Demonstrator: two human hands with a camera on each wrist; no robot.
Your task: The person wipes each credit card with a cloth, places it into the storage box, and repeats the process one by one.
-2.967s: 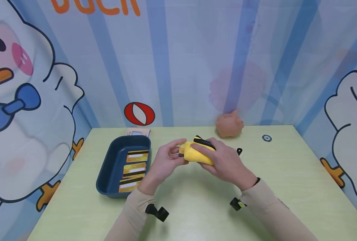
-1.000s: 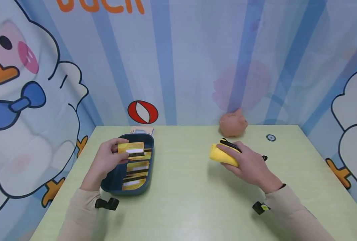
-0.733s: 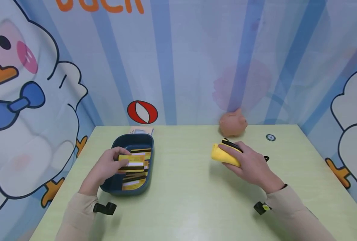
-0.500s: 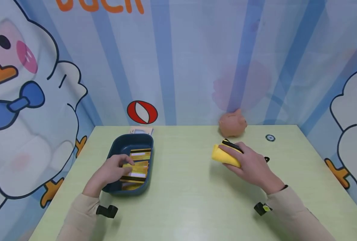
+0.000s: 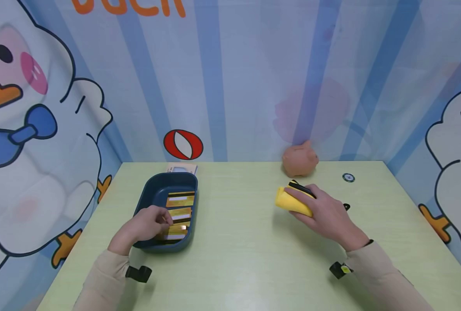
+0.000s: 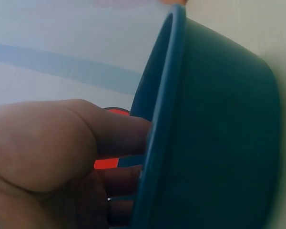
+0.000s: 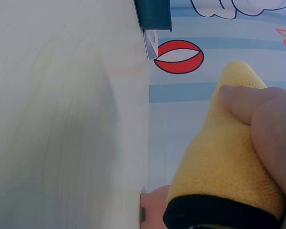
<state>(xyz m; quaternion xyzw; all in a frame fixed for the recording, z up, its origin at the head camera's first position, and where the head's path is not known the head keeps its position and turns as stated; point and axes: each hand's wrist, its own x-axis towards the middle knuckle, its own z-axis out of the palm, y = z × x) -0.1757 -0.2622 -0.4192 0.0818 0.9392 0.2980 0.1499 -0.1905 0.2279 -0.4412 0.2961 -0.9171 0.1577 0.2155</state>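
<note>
My left hand point(image 5: 146, 222) is over the dark blue tray point(image 5: 146, 190), its fingers loosely curled. Its fingertips sit just above the nearest of several gold bank cards point(image 5: 176, 233), which lies in the tray's front part. Two more gold cards lie farther back, each with a black stripe and white strip. In the left wrist view, the tray's wall point(image 6: 224, 124) hides my fingertips. My right hand point(image 5: 329, 214) grips a soft yellow plush pouch point(image 5: 292, 202) with a black edge, held above the table. In the right wrist view, my thumb presses the fuzzy pouch point(image 7: 229, 148).
A pink piggy bank point(image 5: 299, 160) stands at the back of the table, beyond the pouch. Right of it lies a round dark chip point(image 5: 348, 177). A small printed paper point(image 5: 181, 167) is behind the tray. A patterned curtain hangs along the table's back edge.
My left hand has carried a gold card from between both hands into the tray, lowered it to the front and let it go. My right hand has moved right, holding the pouch.
</note>
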